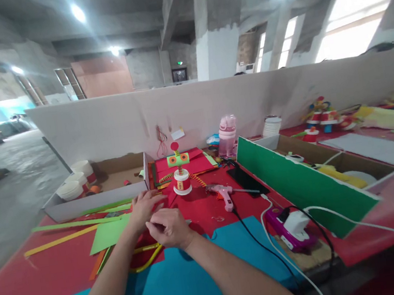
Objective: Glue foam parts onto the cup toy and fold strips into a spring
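My left hand point(147, 207) is over the red table covering with its fingers stretched out to the right, and nothing shows in it. Close in front of it, my right hand point(171, 227) has curled fingers. Whatever they hold, if anything, is hidden. Just beyond both hands stands a paper-cup figure point(182, 183): a red-and-white cup base, a spring-like folded neck, a green tube head with orange eyes and a red disc on top. Folded paper arms spread from its sides. Beneath my wrists, a curved yellow handle-like piece point(153, 258) is partly covered.
A pink glue gun point(225, 194) lies right of the figure, its cord running to a purple power strip point(293, 231). Paper strips point(79, 223) lie at left beside a box point(95, 205) with cups. A green-sided box point(297, 184), a phone point(247, 181) and a pink bottle point(227, 136) stand or lie rightward.
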A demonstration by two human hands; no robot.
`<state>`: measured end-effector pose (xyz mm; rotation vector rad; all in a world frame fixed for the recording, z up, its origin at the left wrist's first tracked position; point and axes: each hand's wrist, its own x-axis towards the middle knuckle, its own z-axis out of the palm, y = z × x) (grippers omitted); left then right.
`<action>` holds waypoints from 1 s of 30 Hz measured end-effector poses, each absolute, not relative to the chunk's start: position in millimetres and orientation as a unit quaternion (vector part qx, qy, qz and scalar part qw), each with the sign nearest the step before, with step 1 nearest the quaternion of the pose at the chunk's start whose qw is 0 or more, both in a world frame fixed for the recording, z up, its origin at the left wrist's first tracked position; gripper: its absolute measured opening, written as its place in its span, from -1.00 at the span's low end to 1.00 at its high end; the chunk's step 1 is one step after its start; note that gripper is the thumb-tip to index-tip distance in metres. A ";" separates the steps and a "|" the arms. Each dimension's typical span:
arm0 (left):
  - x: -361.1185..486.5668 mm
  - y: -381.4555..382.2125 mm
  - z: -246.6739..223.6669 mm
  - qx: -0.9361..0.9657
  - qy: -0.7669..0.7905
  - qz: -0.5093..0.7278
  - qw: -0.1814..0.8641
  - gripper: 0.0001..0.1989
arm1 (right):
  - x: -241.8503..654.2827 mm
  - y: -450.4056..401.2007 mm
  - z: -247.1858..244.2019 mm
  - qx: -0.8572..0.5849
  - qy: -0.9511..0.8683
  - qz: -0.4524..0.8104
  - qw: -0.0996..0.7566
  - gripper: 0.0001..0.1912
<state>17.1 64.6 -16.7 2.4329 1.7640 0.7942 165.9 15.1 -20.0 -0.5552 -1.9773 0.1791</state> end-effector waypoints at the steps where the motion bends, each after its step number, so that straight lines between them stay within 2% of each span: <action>1: 18.5 65.7 -21.0 0.783 0.574 0.240 0.012 -0.70 | 165.6 15.0 -20.4 -0.228 -0.824 0.079 0.513 -0.68; 7: 17.6 77.8 -36.5 0.784 0.582 0.208 0.048 -0.75 | 165.7 14.8 -21.8 -0.223 -0.824 0.111 0.508 -0.69; 18: 28.7 79.0 -43.1 0.771 0.579 0.247 0.097 -0.86 | 162.7 16.2 -26.5 -0.242 -0.832 0.111 0.487 -0.66; 25: 21.9 69.1 -23.5 0.742 0.643 0.180 0.060 -0.66 | 163.5 17.3 -27.9 -0.254 -0.840 0.115 0.466 -0.66; 30: 9.3 55.1 -3.2 0.700 0.678 0.215 0.065 -0.57 | 163.4 16.3 -26.6 -0.251 -0.846 0.151 0.446 -0.67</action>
